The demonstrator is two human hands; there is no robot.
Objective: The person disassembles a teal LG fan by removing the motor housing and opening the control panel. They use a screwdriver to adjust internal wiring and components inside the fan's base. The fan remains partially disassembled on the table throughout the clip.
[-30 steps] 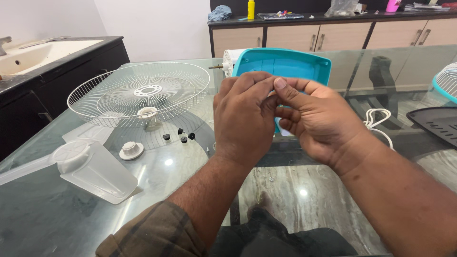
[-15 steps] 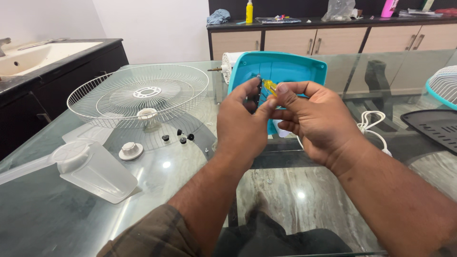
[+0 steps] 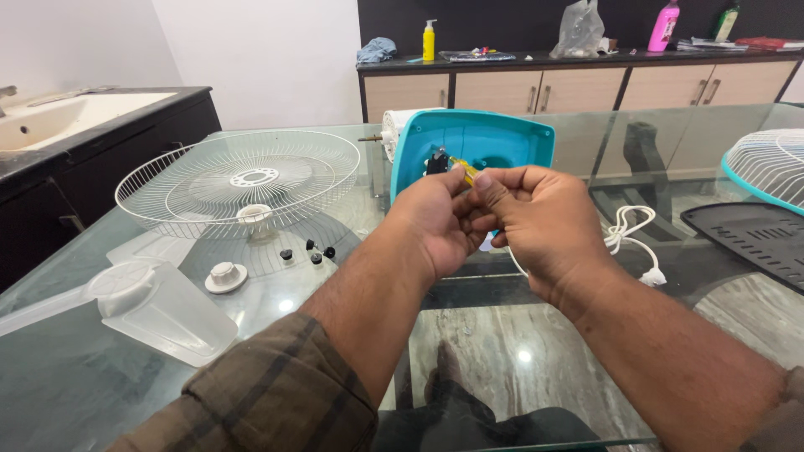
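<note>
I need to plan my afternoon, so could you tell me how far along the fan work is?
Done: wire guard, clear blade and small black knobs lie off on the glass table. In hand: both hands work a yellow-handled tool at the teal housing. Left: housing unopened.

White wire fan guard on the glass tabletop, clear fan blade, small black screws, white cap, black tray, yellow bottle, pink bottle

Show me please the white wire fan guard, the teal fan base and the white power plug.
white wire fan guard [image 3: 251, 177]: head view, centre ring.
teal fan base [image 3: 502, 138]: head view, upper inner face.
white power plug [image 3: 653, 276]: head view, plug body.
</note>
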